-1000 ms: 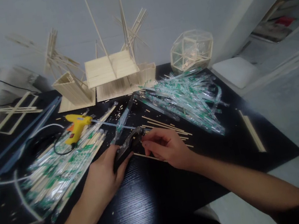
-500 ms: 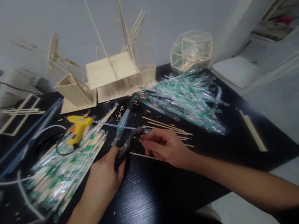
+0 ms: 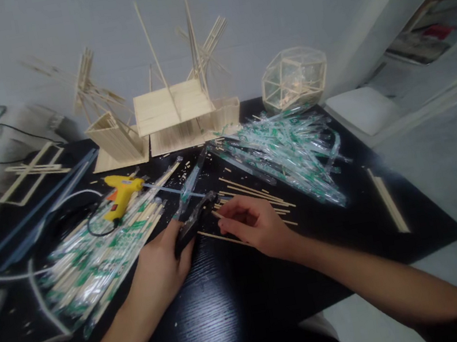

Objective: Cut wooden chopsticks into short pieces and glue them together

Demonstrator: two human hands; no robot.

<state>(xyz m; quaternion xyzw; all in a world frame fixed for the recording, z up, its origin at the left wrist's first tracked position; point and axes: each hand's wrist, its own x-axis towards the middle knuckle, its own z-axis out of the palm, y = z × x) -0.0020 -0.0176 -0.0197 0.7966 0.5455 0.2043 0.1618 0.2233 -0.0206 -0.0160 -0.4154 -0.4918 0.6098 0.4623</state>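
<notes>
Fingers are what we worry about most: our left hand (image 3: 159, 267) is wrapped around the dark cutter (image 3: 193, 223), and our right hand (image 3: 255, 226) pinches a thin wooden stick (image 3: 220, 239) right at the tool's nose, with the fingertips (image 3: 225, 222) just beside the blades. Whether those blades are open or closed we cannot tell. A squeeze with the tips this near could nip skin, and a cut end might fly off across the black table (image 3: 242, 303). Our left forearm lies beside the wrapped chopsticks (image 3: 94, 257), which a nudge could scatter, and the yellow glue gun (image 3: 121, 193) rests on that pile, possibly hot. Green print shows on the wrappers (image 3: 290, 149), but we cannot read any of it.
</notes>
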